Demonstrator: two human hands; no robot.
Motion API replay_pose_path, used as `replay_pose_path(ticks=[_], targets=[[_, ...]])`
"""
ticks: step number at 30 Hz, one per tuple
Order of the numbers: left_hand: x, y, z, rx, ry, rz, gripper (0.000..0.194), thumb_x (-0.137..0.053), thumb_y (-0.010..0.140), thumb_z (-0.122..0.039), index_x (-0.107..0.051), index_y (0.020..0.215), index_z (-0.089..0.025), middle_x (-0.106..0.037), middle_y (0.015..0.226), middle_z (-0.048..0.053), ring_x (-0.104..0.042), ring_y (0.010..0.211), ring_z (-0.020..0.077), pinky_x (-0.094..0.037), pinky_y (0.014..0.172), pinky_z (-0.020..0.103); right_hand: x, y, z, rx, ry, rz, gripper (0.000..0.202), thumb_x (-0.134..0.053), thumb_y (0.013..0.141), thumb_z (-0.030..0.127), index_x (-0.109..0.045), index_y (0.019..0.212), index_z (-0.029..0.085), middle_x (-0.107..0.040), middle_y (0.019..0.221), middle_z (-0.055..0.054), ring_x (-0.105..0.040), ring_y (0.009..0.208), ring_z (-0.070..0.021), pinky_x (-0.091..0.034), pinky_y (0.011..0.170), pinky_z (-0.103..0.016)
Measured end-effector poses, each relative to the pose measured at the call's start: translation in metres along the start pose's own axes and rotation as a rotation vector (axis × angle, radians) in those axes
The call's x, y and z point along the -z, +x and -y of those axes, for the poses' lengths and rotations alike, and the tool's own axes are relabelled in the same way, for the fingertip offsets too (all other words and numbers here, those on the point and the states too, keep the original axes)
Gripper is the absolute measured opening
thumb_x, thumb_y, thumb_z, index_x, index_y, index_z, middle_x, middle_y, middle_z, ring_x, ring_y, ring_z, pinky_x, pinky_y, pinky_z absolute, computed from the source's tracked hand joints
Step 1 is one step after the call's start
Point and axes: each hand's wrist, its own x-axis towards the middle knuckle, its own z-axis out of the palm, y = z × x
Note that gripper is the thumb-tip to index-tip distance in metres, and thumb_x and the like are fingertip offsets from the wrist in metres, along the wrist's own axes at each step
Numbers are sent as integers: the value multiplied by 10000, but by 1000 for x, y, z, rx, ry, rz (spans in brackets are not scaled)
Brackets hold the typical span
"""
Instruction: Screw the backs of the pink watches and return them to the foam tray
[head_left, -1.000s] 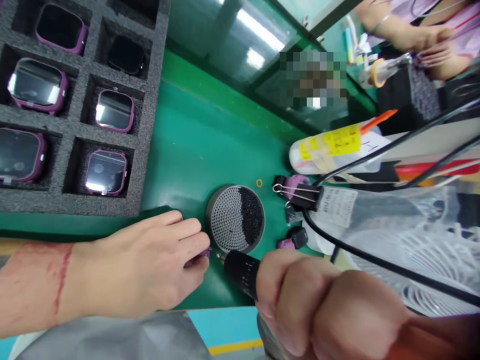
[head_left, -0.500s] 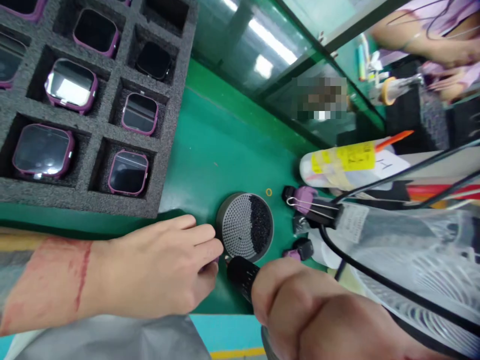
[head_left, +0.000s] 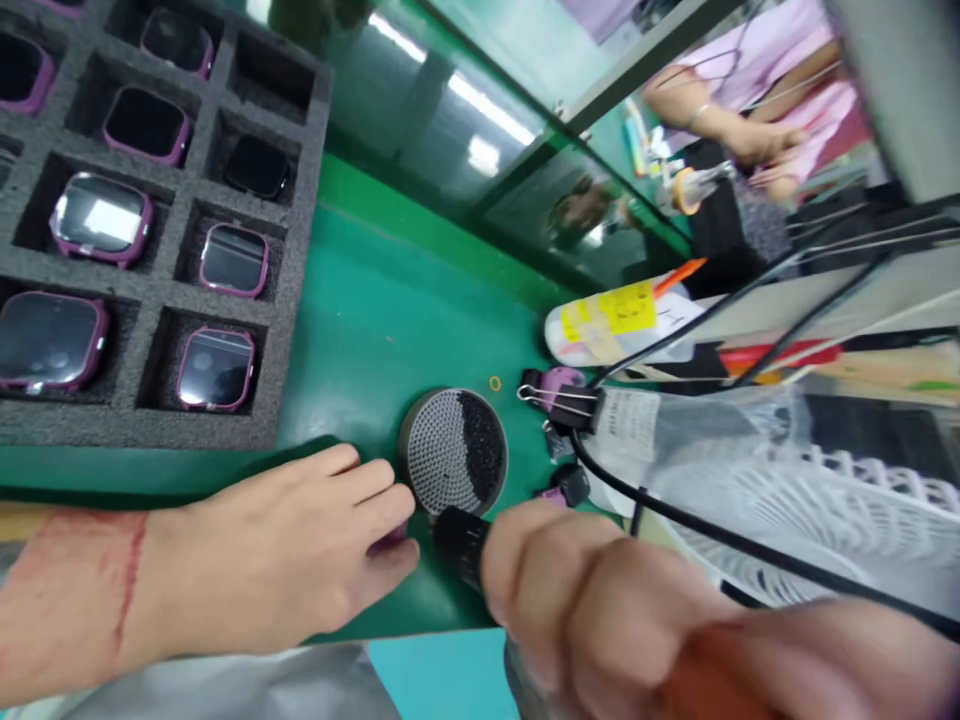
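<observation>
My left hand [head_left: 300, 545] lies at the front edge of the green table, its fingers closed round a small purple part [head_left: 388, 538], mostly hidden by the fingers. My right hand [head_left: 600, 600] is wrapped round a black electric screwdriver [head_left: 461, 545], whose tip points left, close to the purple part. Whether the tip touches the part cannot be made out. Just beyond both hands stands a round grey dish [head_left: 442, 455] with a dimpled floor and tiny black screws [head_left: 484, 450] along its right side.
A grey foam tray [head_left: 296, 290] with purple-rimmed watch cases fills the left. To the right are a taped white bottle [head_left: 600, 325], a black binder clip [head_left: 574, 405], cables and a white basket [head_left: 825, 520]. Behind the glass, another person's hands [head_left: 769, 145] show.
The whole view has shifted, so the tray, dish and hands appear further left. Both hands keep their grips near the dish.
</observation>
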Motion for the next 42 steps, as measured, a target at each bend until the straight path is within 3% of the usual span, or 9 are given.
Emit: replay_pose_path(ticks=[4, 6, 9, 13, 16, 23, 29, 37, 42], targets=[[0, -3, 2, -77, -32, 44, 169, -842, 1068, -238, -708, 964, -237, -728, 1161, 66, -645, 1066, 265, -520, 872, 406, -8, 28, 0, 29, 25, -51, 523, -1112, 867, 498, -708, 1186, 409, -576, 801, 56, -641, 667, -221, -652, 659, -445], [3, -4, 3, -103, -59, 28, 220, -845, 1075, -249, -698, 913, -242, -766, 1316, 84, -671, 1259, 291, -566, 1030, 405, -17, 31, -4, 64, 73, -87, 399, -1029, 978, 454, -719, 1225, 409, -554, 767, 76, -591, 589, -181, -617, 606, -398], [9, -3, 5, -79, -119, 9, 63, -811, 1027, -229, -752, 1005, -226, -781, 1346, 114, -682, 1296, 317, -580, 1111, 440, -31, 30, -10, 169, 182, -160, 204, -831, 1137, 338, -734, 1315, 353, -520, 738, 101, -515, 514, -124, -551, 538, -335], [6, -2, 4, 54, -102, -49, 120, -750, 1094, -261, -779, 1184, -186, -792, 1260, 128, -711, 1161, 313, -584, 1029, 487, -43, 27, -12, 206, 208, -173, 204, -766, 1167, 278, -721, 1364, 309, -520, 761, 99, -513, 541, -115, -521, 538, -324], [-2, -5, 3, 57, -39, -26, 85, -757, 1143, -257, -774, 1206, -203, -798, 1226, 109, -720, 1159, 303, -580, 1019, 480, -42, 27, -11, 202, 201, -162, 199, -731, 1185, 287, -694, 1379, 313, -506, 780, 101, -506, 549, -113, -518, 551, -331], [-3, -6, 5, 36, -1, -30, 90, -752, 1179, -222, -793, 1257, -203, -804, 1224, 95, -713, 1137, 280, -569, 980, 455, -28, 31, -10, 143, 161, 58, 252, -653, 1202, 248, -683, 1440, 325, -561, 832, 78, -609, 643, -147, -598, 637, -368], [-3, -3, 5, 33, 1, -33, 108, -707, 1213, -245, -800, 1213, -189, -778, 1150, 77, -668, 1032, 263, -510, 876, 449, -42, 27, -13, 169, 144, -165, 190, -742, 1184, 304, -696, 1366, 331, -501, 760, 98, -496, 521, -143, -533, 532, -369], [-5, -6, 4, 46, -31, -41, 142, -675, 1216, -190, -812, 1249, -169, -747, 1105, 65, -627, 982, 258, -483, 833, 454, -46, 25, -16, 167, 112, -162, 142, -762, 1173, 308, -665, 1274, 326, -530, 756, 101, -497, 502, -138, -531, 503, -364], [-6, -4, 5, 37, -30, -47, 178, -645, 1230, -186, -817, 1260, -151, -755, 1129, 75, -635, 993, 260, -492, 821, 457, -46, 26, -15, 194, 113, -151, 147, -739, 1183, 309, -672, 1313, 327, -512, 743, 105, -490, 495, -138, -541, 500, -364]])
